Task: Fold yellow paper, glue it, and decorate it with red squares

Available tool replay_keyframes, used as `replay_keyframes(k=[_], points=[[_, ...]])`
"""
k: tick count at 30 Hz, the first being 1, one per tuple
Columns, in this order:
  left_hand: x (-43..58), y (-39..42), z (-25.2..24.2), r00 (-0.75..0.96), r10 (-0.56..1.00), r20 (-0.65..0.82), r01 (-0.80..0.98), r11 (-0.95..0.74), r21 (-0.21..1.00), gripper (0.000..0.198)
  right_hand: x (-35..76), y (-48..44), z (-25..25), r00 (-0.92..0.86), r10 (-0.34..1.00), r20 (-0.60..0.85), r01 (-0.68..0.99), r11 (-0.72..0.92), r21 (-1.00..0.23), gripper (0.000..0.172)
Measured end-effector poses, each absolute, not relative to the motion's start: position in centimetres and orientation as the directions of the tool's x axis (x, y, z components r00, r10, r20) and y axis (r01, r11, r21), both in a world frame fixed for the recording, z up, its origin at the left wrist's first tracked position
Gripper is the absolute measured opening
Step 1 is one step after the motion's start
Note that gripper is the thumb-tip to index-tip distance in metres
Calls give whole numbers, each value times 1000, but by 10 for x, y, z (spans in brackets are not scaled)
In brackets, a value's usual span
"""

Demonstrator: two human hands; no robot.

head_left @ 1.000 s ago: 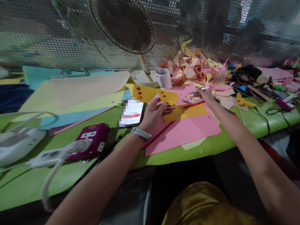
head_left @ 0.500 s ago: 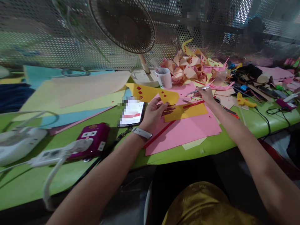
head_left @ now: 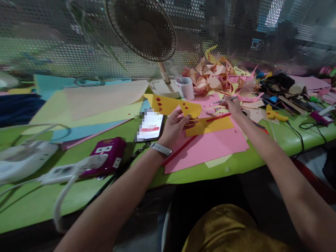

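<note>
On the green surface (head_left: pixel 78 197), a pink sheet (head_left: pixel 207 152) lies nearest the body, its near edge close to the surface's own edge; a forearm dragging across could shift it along with the orange strip (head_left: pixel 219 126) and loose red strip (head_left: pixel 182 148) on top. Slightly farther, the yellow-orange sheet with red diamonds (head_left: pixel 193 110) sits curved and raised at the left hand (head_left: pixel 176 125); too firm a pinch could crease it, and a slack one could let it spring. The phone (head_left: pixel 151 126) is just left of that hand, so a sideways swing could knock it. The metal tweezers (head_left: pixel 222 101) might scratch paper or drop a small piece if their tips slip.

The left forearm reaches in from near left, thumb and fingers narrowed on the diamond sheet's near edge. The right hand (head_left: pixel 233 105), from near right, grips the tweezers, tips pointing left, short of the paper heap (head_left: pixel 215 76) beyond.
</note>
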State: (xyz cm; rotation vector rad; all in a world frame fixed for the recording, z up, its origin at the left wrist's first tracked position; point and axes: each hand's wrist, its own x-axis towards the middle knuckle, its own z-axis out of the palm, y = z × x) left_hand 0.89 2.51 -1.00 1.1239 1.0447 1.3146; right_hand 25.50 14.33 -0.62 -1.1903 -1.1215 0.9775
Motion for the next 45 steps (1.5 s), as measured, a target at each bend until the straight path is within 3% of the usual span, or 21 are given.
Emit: replay_keyframes(k=[3,7,12,21,45], points=[[11,25,-8,8,999,52,-183,-50,982,33,255,129,13,181,961,209,-23,217,-976,33],[14,22,-6,22,999,49,-199,-44,979,31,241,98,31,19,955,296,-57,297,-953,39],[17,20,-5,30,998,60,-211,-52,976,32,218,68,36,-130,947,294,-37,291,-956,44],[20,18,-5,50,997,53,-249,-39,968,28,213,64,34,-119,945,305,-110,293,-950,40],[19,16,-5,95,994,55,-229,-32,973,30,218,60,43,-205,908,365,12,376,-927,51]])
